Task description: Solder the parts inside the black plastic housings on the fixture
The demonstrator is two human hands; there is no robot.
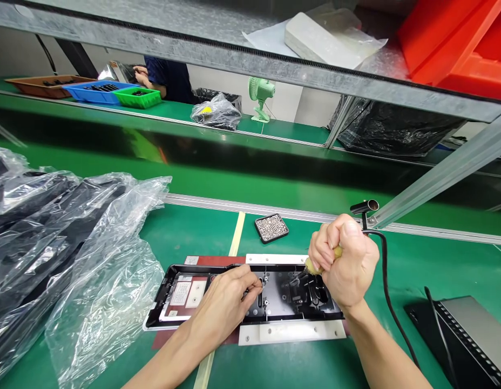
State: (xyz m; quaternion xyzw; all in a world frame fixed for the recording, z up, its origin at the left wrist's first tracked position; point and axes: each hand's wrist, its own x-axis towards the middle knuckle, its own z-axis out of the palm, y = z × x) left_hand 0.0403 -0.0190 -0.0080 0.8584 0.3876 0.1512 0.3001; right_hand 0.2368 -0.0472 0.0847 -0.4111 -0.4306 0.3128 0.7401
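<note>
Clear plastic bags point(92, 259) holding dark parts along the table's point(185, 232) left edge. Left hand point(226, 302) presses flat on black housing point(275, 294) near front edge. Small black tray point(271, 227) behind holds what look like screws. Right hand point(345, 262) fisted around corded tool point(315, 267), tip on housing.

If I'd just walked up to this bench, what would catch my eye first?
Probably the two bare hands at the centre: the right hand grips a corded tool over a black plastic housing, while the left hand presses on it. At left lies a heap of crinkled clear plastic bags; a small tray of screws sits just behind.
</note>
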